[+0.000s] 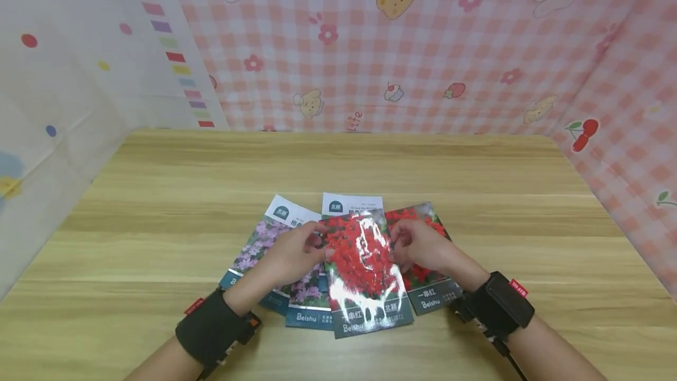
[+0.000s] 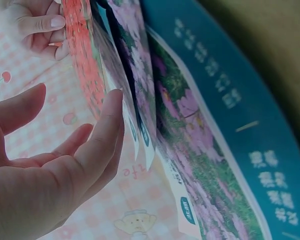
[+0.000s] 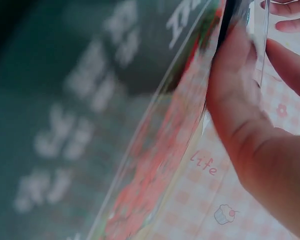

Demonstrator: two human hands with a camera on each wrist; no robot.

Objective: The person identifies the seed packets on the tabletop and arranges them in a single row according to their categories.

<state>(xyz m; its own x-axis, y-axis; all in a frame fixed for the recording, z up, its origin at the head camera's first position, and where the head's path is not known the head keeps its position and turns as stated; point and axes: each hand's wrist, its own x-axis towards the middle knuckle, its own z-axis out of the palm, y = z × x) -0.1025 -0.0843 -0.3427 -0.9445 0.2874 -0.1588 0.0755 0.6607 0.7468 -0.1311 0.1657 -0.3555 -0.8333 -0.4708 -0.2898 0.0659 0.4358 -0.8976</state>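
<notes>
Several flower seed packets lie fanned on the wooden table. A glossy red-flower packet (image 1: 365, 263) lies uppermost, overlapping a second red-flower packet (image 1: 431, 284) on the right and purple-flower packets (image 1: 248, 257) on the left. My right hand (image 1: 420, 244) pinches the glossy packet at its right edge; in the left wrist view the right thumb (image 2: 42, 23) shows against its red face. At the opposite edge is my left hand (image 1: 296, 251), thumb and fingers spread apart. In the left wrist view, its fingertips (image 2: 115, 100) overlap the packets without curling round them.
The wooden table (image 1: 158, 216) extends around the packets. Behind it hangs a pink checked cloth (image 1: 296, 34) with cartoon prints, with a white cloth (image 1: 69, 87) at the left. Each wrist wears a black strap, the left strap (image 1: 211, 328) and the right strap (image 1: 499, 307).
</notes>
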